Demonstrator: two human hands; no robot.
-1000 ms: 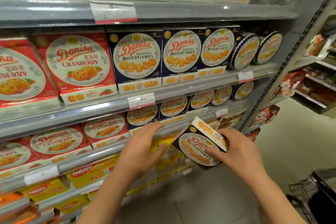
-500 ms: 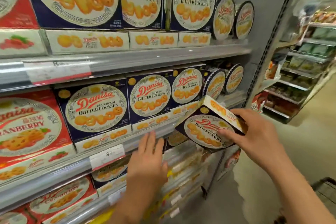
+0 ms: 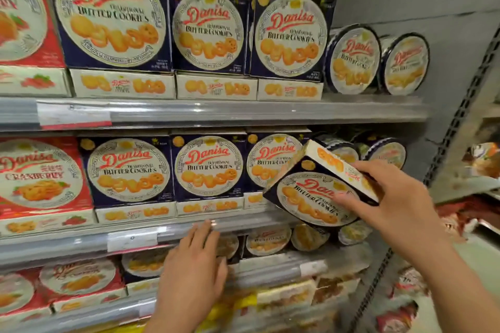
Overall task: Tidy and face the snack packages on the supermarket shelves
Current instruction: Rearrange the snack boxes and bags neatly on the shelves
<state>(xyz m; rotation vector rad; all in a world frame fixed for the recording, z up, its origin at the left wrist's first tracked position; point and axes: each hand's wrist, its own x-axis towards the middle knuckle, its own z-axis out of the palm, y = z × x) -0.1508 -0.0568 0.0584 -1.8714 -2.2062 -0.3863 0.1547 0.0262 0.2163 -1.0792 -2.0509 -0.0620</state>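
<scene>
Returning one blue butter-cookie box (image 3: pixel 316 192) to the middle shelf (image 3: pixel 243 220) appears to be the step in hand. Right hand (image 3: pixel 397 200) grips the box, tilted, at 3 o'clock, before the row of blue boxes (image 3: pixel 208 167). Left hand (image 3: pixel 194 267), fingers straight, holding nothing, hovers at 6 o'clock. Next move likely calls for squaring the box upright, face outward. Glossy cardboard, square; round tins (image 3: pixel 384 151) behind; red cranberry box (image 3: pixel 40 176) at 9 o'clock.
</scene>
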